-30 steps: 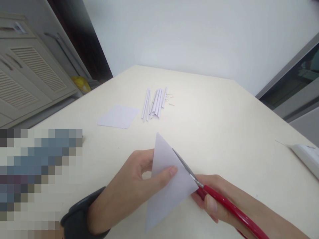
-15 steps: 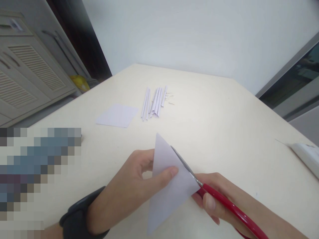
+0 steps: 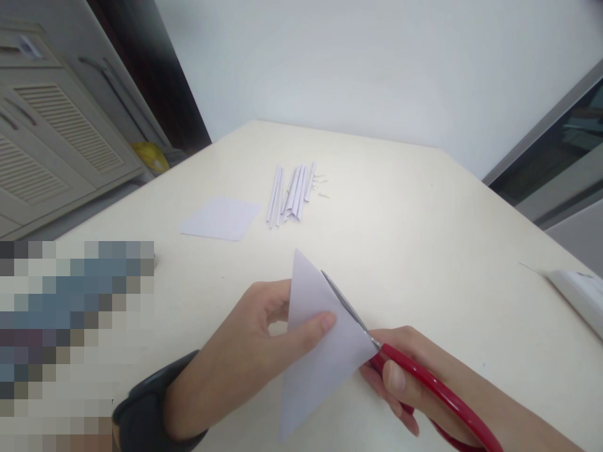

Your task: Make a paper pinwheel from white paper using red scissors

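Observation:
My left hand (image 3: pixel 271 342) pinches a folded sheet of white paper (image 3: pixel 313 376), its thumb on the near face and its fingers hidden behind. The paper stands up from the table as a triangle. Red-handled scissors (image 3: pixel 431 380) are gripped in my right hand (image 3: pixel 400 370), the thumb resting near the pivot. One scissor blade lies along the paper's upper right edge, and the other blade is hidden behind the sheet. A dark band wraps my left wrist.
Further back on the cream table (image 3: pixel 391 207) lie several rolled paper tubes (image 3: pixel 294 191), with small scraps (image 3: pixel 321 182) beside them. A flat white paper sheet (image 3: pixel 221 218) is to their left. Some white object (image 3: pixel 577 295) sits at the right edge. A white wall (image 3: pixel 353 69) stands behind.
The scissors have shifted slightly up and left along the paper's edge, and my right hand's lower fingers have moved down a little. My left hand and the paper barely differ.

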`<state>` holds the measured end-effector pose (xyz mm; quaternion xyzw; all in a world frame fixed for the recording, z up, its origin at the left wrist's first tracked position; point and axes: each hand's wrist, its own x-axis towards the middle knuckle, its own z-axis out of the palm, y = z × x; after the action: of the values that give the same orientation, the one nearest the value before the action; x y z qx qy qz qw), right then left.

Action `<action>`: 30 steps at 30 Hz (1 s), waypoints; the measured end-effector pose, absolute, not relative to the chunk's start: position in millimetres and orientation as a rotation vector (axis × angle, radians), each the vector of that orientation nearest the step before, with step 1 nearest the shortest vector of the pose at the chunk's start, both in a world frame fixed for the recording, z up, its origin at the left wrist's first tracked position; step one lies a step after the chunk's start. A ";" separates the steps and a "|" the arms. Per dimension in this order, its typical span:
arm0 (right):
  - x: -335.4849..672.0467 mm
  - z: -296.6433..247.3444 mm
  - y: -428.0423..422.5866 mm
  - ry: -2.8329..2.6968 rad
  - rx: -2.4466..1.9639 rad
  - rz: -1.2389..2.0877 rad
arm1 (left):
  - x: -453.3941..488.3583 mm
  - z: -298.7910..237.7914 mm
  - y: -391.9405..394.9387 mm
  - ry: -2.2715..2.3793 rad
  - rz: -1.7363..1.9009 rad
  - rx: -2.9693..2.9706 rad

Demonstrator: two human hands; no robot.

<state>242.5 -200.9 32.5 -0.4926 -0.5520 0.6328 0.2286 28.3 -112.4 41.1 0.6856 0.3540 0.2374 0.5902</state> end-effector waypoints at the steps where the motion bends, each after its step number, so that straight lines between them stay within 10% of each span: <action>1: 242.5 32.7 -201.0 -1.517 -1.345 1.741 | 28.4 41.1 -112.1 0.816 0.557 1.585; 30: 241.0 42.1 -200.6 -1.525 -1.325 1.742 | 27.8 46.5 -107.9 0.716 0.499 1.272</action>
<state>241.0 -200.6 42.1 -0.4827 -0.5556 0.6349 0.2349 27.8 -107.9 46.5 0.5747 0.3236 0.2257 0.7170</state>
